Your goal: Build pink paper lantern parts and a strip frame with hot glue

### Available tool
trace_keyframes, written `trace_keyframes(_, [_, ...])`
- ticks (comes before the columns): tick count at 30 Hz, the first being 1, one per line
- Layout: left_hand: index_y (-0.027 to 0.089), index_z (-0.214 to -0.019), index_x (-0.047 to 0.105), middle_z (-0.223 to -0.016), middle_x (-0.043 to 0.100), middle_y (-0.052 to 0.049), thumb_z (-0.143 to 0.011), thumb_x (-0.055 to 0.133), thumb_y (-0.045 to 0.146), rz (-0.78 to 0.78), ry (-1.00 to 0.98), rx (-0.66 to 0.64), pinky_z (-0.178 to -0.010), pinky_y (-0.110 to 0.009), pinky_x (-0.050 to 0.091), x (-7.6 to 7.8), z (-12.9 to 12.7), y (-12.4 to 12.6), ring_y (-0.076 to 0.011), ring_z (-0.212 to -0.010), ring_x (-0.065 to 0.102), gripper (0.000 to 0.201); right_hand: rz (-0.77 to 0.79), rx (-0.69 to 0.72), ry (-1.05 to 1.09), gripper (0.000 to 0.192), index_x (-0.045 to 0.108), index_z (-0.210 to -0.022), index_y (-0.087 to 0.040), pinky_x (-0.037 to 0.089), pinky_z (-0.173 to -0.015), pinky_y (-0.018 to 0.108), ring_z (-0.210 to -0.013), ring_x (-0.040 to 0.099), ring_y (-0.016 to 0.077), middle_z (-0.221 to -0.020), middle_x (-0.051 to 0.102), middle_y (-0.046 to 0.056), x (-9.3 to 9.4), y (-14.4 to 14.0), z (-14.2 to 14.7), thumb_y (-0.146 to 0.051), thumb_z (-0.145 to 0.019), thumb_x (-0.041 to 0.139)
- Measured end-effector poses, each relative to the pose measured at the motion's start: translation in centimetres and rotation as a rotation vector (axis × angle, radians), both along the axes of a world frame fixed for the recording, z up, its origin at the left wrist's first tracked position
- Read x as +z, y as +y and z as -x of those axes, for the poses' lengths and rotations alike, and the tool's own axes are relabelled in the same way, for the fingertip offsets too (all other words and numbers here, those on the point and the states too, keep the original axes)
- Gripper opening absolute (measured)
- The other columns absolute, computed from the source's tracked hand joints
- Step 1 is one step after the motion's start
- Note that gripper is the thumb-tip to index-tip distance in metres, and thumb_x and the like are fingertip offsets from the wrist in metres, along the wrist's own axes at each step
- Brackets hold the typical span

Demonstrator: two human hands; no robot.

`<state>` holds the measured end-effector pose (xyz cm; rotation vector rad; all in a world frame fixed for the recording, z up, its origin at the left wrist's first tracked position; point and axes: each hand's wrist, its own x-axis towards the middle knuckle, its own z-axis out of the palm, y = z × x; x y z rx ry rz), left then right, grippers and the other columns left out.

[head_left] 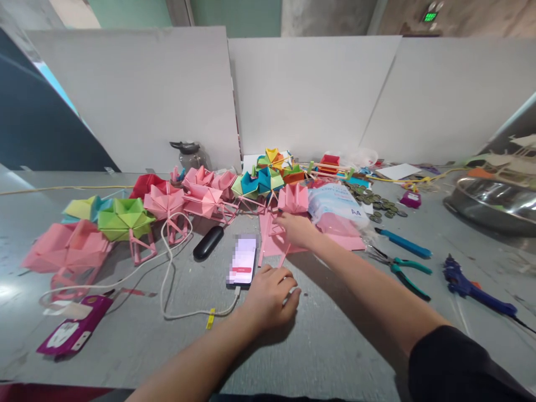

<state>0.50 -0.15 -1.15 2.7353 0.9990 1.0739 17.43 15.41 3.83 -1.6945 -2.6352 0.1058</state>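
Currently lying on the grey table (335, 346): one smartphone (242, 260), charging by one white cable (167, 279); one black oval case (208, 242); one purple packet (73, 332); one pair of green-handled pliers (400, 271); one blue-handled tool (402, 242); one blue glue gun (475, 287); one A4 paper pack (337, 204); one steel bowl (494, 204); one dark-lidded jar (190, 155). Folded paper models are crowding the back row, too overlapped for an exact count. Two hands are showing: left hand (270, 298), right hand (296, 229).

I am seeing through one head-worn camera, looking forward and down across the counter (335, 346) from close above, facing the white boards (310, 95) standing beyond my fingers (288, 293).
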Motion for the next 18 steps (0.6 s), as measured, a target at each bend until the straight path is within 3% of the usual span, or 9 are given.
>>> trace_keyframes(3, [0.018, -0.088, 0.07, -0.091, 0.076, -0.006, -0.103, 0.059, 0.023, 0.017, 0.022, 0.012, -0.076, -0.04, 0.046, -0.1, 0.0, 0.0, -0.0207, -0.08, 0.068, 0.019, 0.033, 0.005, -0.055, 0.039, 0.065, -0.143, -0.023, 0.062, -0.098, 0.045, -0.117, 0.072, 0.0271, -0.143, 0.067, 0.013, -1.1, -1.4, 1.3, -0.033, -0.106, 0.067])
trace_keyframes(6, [0.018, -0.088, 0.071, -0.091, 0.076, -0.006, -0.103, 0.06, 0.023, 0.029, 0.031, 0.018, -0.075, -0.039, 0.046, -0.1, -0.1, -0.1, -0.02, -0.079, 0.067, 0.019, 0.048, -0.037, -0.094, 0.042, 0.066, -0.14, -0.02, 0.063, -0.1, 0.049, -0.119, 0.07, 0.0264, -0.141, 0.067, 0.012, -1.6, -1.7, 1.8, -0.043, -0.105, 0.071])
trace_keyframes(15, [0.019, -0.084, 0.071, -0.086, 0.075, -0.005, -0.101, 0.061, 0.021, 0.023, 0.021, 0.038, -0.073, -0.039, 0.048, -0.3, -0.1, 0.0, -0.0206, -0.077, 0.067, 0.02, 0.087, -0.055, -0.06, 0.044, 0.065, -0.14, -0.019, 0.063, -0.1, 0.049, -0.12, 0.07, 0.027, -0.141, 0.067, 0.012, -0.6, -3.0, 1.4, -0.043, -0.104, 0.073])
trace_keyframes(18, [0.019, -0.081, 0.07, -0.083, 0.074, -0.005, -0.101, 0.061, 0.022, 0.018, 0.013, 0.034, -0.073, -0.039, 0.047, -0.2, -0.1, -0.2, -0.0206, -0.075, 0.067, 0.022, 0.081, -0.029, 0.026, 0.029, 0.072, -0.128, -0.017, 0.06, -0.098, 0.042, -0.116, 0.071, 0.0266, -0.133, 0.072, 0.014, 0.0, -4.6, 0.6, -0.037, -0.106, 0.068])
